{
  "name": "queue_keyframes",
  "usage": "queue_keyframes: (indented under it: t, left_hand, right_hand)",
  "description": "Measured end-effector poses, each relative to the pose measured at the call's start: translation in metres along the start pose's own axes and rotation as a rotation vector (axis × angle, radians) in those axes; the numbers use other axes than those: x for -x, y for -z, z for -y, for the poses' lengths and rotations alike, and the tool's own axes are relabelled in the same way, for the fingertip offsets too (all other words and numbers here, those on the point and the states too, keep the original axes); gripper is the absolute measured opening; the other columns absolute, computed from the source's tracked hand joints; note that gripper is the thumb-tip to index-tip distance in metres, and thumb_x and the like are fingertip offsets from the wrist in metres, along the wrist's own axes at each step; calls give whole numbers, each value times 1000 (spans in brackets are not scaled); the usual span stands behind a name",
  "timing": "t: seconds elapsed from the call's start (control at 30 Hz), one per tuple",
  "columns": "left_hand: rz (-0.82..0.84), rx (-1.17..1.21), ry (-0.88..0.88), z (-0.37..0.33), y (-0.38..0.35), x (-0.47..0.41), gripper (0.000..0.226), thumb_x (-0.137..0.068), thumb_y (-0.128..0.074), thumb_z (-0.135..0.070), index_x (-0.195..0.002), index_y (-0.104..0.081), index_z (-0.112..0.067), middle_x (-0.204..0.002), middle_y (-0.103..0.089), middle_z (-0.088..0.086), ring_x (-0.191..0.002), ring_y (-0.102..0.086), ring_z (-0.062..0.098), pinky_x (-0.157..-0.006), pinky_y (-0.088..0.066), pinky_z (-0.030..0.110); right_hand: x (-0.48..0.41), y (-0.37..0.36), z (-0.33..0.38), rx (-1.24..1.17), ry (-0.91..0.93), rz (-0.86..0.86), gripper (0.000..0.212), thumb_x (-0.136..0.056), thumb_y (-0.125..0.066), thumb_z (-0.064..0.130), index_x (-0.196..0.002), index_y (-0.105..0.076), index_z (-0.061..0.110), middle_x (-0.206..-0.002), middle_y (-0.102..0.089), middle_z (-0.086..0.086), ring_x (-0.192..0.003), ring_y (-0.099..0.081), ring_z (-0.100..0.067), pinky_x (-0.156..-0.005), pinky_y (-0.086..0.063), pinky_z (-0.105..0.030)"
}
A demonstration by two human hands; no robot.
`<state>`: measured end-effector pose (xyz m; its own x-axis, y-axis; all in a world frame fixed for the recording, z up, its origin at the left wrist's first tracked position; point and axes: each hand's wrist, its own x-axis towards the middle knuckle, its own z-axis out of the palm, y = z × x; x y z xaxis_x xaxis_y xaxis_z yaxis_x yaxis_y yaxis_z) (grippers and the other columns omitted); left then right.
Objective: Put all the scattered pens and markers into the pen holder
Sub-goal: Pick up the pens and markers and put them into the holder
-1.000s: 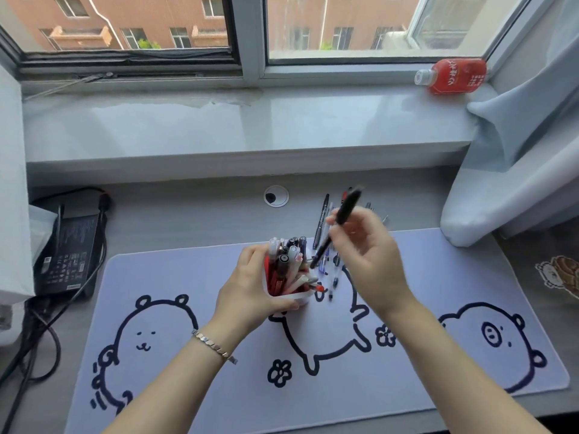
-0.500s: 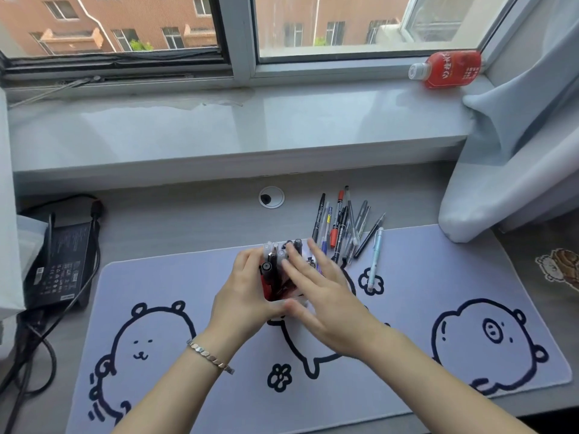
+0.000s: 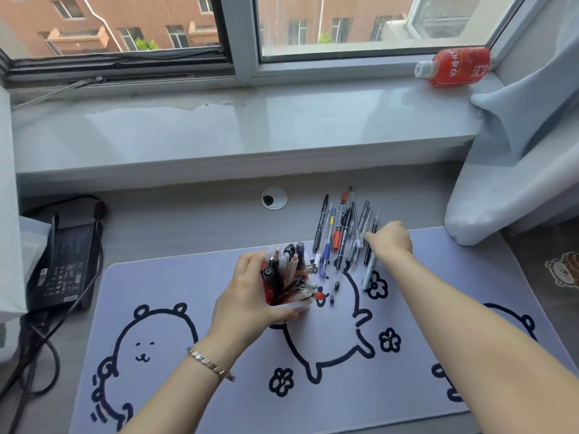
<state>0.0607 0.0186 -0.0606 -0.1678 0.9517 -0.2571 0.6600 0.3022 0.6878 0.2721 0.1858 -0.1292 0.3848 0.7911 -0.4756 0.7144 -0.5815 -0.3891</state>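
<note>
My left hand (image 3: 247, 296) is wrapped around a small white pen holder (image 3: 293, 306) that stands on the desk mat, packed with several pens and markers. Just right of it and further back lies a loose pile of pens (image 3: 343, 233), among them a black marker (image 3: 321, 223) and a red-capped marker (image 3: 340, 220). My right hand (image 3: 391, 242) is stretched out over the right side of the pile, fingertips down on the grey and black pens. A pale blue pen (image 3: 369, 274) lies partly under that hand. I cannot see whether the fingers hold a pen.
The lilac desk mat (image 3: 188, 277) has bear drawings. A black power adapter (image 3: 62, 258) with cables sits at the left. A cable hole (image 3: 274, 198) is behind the holder. A red bottle (image 3: 454, 67) lies on the window sill (image 3: 219, 126). A curtain (image 3: 517, 167) hangs at the right.
My right hand put a black marker into the holder, then left it and reached right and back to the loose pile. My left hand has kept its hold on the holder.
</note>
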Motion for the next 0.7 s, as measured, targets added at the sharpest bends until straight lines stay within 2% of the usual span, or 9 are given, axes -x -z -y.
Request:
queue_keyframes:
  t: [0.07,0.13,0.2,0.27,0.37,0.47,0.57,0.63,0.7]
  left_hand:
    - [-2,3,1,0,0,0,79,-48,-83,-44,-114,-42,-34,-111,-36,-22,-96,-47,5,-73,-48,29]
    - [-1,8,0,1,0,0,79,-48,-83,-44,-115,-42,-34,-111,-36,-22,-96,-47,4,-73,-49,30]
    - [1,13,-5,1,0,-1,80,-48,-84,-42,-116,-42,-34,-112,-36,-22,-97,-47,4,-74,-49,30]
    - [0,17,-7,2,0,-1,80,-48,-84,-43,-116,-42,-33,-113,-37,-21,-98,-47,4,-75,-49,30]
    - [1,28,-1,3,0,-1,80,-47,-83,-43,-115,-43,-33,-113,-38,-21,-97,-46,3,-76,-49,30]
    - [-2,36,-1,3,0,-1,80,-47,-84,-41,-116,-43,-32,-112,-37,-22,-96,-45,2,-76,-48,29]
    - [-1,31,0,2,-1,-1,80,-47,-84,-43,-115,-43,-32,-111,-35,-23,-95,-44,1,-74,-45,27]
    - [1,24,-6,2,-1,-1,81,-47,-84,-45,-116,-42,-32,-111,-34,-23,-95,-44,1,-74,-45,26]
    - [4,19,-8,2,0,-1,82,-48,-84,-45,-117,-41,-33,-112,-34,-23,-97,-45,2,-74,-46,27]
  right_hand:
    - [-4,0,-1,-26,8,3,30,-81,-65,18,-65,-41,6,-65,-49,-8,-64,-48,-27,-50,-35,-27]
    - [-5,4,-6,-35,29,3,38,-80,-64,12,-56,-35,9,-57,-41,-5,-67,-46,-28,-50,-33,-28]
    - [-2,11,-16,-45,47,12,37,-79,-61,10,-53,-35,9,-54,-38,-4,-65,-42,-27,-46,-28,-28]
    - [6,19,-25,-64,68,47,28,-80,-57,11,-54,-47,7,-52,-46,-6,-55,-43,-24,-48,-30,-27]
    - [27,40,-30,-117,203,89,12,-82,-53,9,-73,-59,4,-65,-58,-16,-49,-52,-21,-49,-38,-25]
    - [69,68,-18,-379,514,-9,5,-86,-53,5,-89,-55,10,-69,-57,-7,-45,-56,-3,-43,-44,-15]
    - [124,85,3,-556,1024,-230,16,-88,-51,8,-103,-53,12,-79,-55,3,-64,-56,9,-59,-47,-4]
    - [141,78,11,-515,1364,-360,14,-88,-51,7,-102,-54,7,-85,-56,-2,-76,-56,1,-71,-50,-9]
    - [145,61,18,-499,1560,-387,10,-88,-50,1,-97,-51,5,-90,-54,-5,-80,-57,-12,-75,-51,-15]
